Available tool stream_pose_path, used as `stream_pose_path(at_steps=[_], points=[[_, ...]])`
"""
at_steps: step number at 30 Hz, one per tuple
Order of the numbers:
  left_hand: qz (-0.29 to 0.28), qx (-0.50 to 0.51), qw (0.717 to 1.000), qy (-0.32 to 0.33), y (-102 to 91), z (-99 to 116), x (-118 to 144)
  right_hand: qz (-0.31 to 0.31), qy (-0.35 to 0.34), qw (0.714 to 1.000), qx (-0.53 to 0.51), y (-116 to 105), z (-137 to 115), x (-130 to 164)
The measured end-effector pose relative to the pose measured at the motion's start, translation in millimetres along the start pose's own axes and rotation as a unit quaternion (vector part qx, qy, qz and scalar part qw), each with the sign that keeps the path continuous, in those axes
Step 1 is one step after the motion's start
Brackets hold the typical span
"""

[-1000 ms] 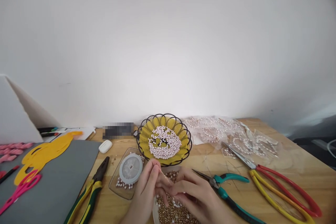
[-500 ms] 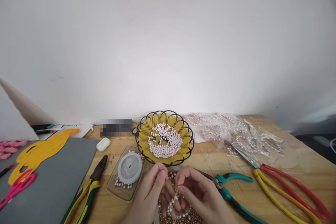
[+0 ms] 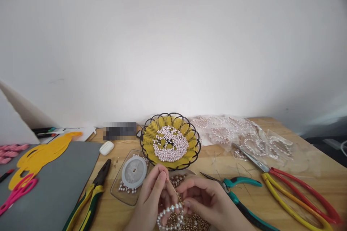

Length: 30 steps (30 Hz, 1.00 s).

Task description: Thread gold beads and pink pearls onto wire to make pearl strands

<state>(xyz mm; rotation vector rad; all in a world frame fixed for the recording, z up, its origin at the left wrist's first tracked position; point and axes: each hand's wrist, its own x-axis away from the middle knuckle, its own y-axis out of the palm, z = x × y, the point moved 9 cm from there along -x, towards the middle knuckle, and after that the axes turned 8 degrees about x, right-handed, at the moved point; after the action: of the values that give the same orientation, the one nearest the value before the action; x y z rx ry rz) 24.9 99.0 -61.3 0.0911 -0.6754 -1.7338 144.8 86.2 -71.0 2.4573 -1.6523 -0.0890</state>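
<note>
Far left, pink scissors (image 3: 16,191) and a yellow felt cut-out (image 3: 40,157) lie on a grey mat (image 3: 59,187), untouched. Beside the mat rest the green-and-yellow pliers (image 3: 90,196), then a clear tray (image 3: 119,193) holding a spool of cord (image 3: 134,172) and a few loose pearls.

My left hand (image 3: 151,202) has thumb and forefinger pinched on the upper end of a thin cord, just in front of the yellow basket of white pearls (image 3: 170,141). From that pinch hangs the pearl strand (image 3: 170,216), curving down over the bowl of small gold beads (image 3: 187,220). My right hand (image 3: 208,202) is closed loosely, fingertips meeting the strand close to the left hand's; I cannot tell whether it grips a bead or only the cord.

Assessment: about a dozen pearls are threaded, forming a short arc. The ends are not joined and no knot shows, so further threading and closing appear outstanding.

To the right, teal pliers (image 3: 238,196) and red-and-yellow shears (image 3: 292,195) lie idle; finished pearl pieces sit in clear bags (image 3: 244,137) behind them.
</note>
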Motion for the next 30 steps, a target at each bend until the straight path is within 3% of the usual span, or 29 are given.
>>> stream_pose_path(at_steps=[4, 9, 13, 21, 30], points=[[-0.017, 0.016, 1.0, 0.015, 0.4, -1, -4, 0.009, -0.003, 0.999, 0.046, -1, -9, 2], [-0.008, -0.015, 1.0, 0.006, -1.6, -2, -2, 0.031, -0.129, 0.971, 0.197, -1, -43, 1], [-0.021, -0.004, 1.0, 0.001, -1.4, -3, -3, 0.032, -0.161, 0.967, 0.196, 2, -58, 3], [0.005, -0.005, 0.999, -0.035, 2.1, 2, 1, 0.007, -0.063, 0.998, 0.0, 2, -50, 7], [-0.022, -0.013, 0.999, -0.034, 0.9, -9, -4, 0.021, 0.068, 0.978, -0.197, 4, -7, 0]])
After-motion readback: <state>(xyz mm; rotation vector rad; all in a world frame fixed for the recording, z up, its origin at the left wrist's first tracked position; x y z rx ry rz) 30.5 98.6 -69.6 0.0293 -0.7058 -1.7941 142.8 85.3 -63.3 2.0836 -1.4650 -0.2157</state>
